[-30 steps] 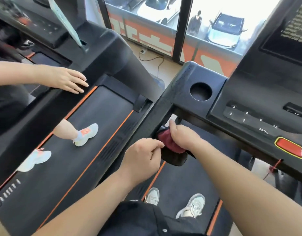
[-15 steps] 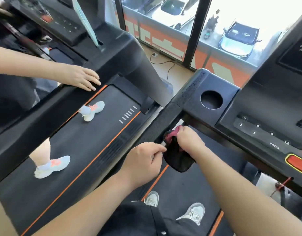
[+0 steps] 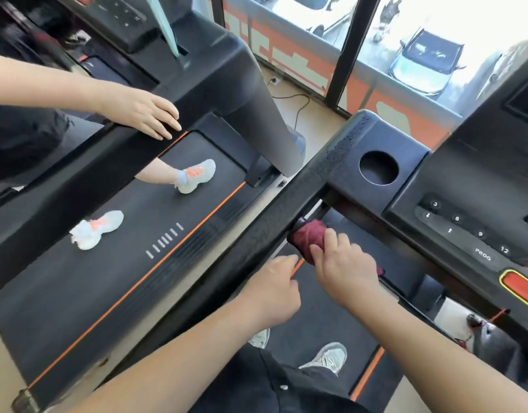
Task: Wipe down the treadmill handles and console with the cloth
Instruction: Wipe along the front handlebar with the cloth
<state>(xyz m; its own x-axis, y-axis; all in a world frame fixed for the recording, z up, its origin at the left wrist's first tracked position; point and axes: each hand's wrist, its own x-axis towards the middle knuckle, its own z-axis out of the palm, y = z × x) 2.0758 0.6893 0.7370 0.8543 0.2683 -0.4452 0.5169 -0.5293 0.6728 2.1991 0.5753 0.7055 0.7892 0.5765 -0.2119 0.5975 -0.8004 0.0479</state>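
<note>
1. Neighbouring treadmill (image 3: 122, 263): fills my left. Its frame runs just beside my side handle. Another person's two pale shoes are on its belt, and that person's hand (image 3: 146, 114) lies flat on its rail.
2. Console (image 3: 480, 180): black, at my right. Number keys and an orange-red button sit along its near edge, and a round cup holder (image 3: 378, 167) is at its left corner.
3. Side handle (image 3: 257, 248): a textured black bar, running diagonally from the cup-holder corner down to lower left. To its right, under the console's near edge, my own belt lies open, with my shoes on it.
4. Left hand (image 3: 274, 290): against the side handle's inner edge, fingers curled in. I cannot tell whether they close round the edge.
5. Right hand (image 3: 343, 269): just right of the left hand and not touching it. Its fingers and thumb are wrapped round the cloth.
6. Cloth (image 3: 309, 236): dark red, bunched round a short black bar below the console, just beside the side handle's inner edge. Most of it shows ahead of my fingertips, and a scrap shows at the far side of the palm.
</note>
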